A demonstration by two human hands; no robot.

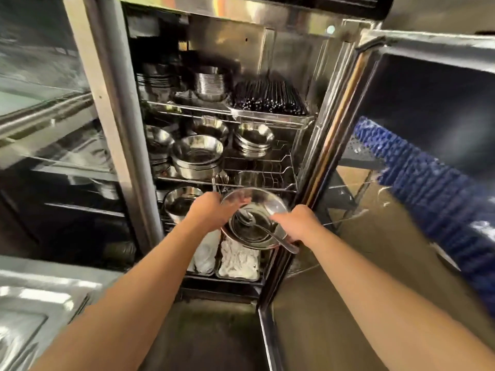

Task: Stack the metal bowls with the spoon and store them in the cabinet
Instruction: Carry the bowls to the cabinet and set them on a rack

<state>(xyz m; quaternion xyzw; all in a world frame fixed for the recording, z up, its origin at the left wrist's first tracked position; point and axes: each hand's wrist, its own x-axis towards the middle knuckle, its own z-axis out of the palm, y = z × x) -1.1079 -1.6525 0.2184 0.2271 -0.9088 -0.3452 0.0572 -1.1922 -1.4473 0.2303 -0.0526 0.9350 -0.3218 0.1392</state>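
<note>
A stack of shiny metal bowls [257, 207] hangs in front of the open steel cabinet [294, 57], level with its lower shelf. A metal spoon [270, 232] lies inside the top bowl, its handle sticking out over the near right rim. My left hand [211, 210] grips the stack's left rim. On the right rim, my right hand [297, 223] holds the stack near the spoon handle. How many bowls are in the stack is hidden.
Wire shelves hold more bowl stacks [198, 159], a further stack [253, 140], a bowl [179, 200] left of my hands, and black chopsticks [270, 99] above. White trays [238, 261] sit at the bottom. The cabinet door [401, 183] stands open at right. A steel sink [32, 317] lies at lower left.
</note>
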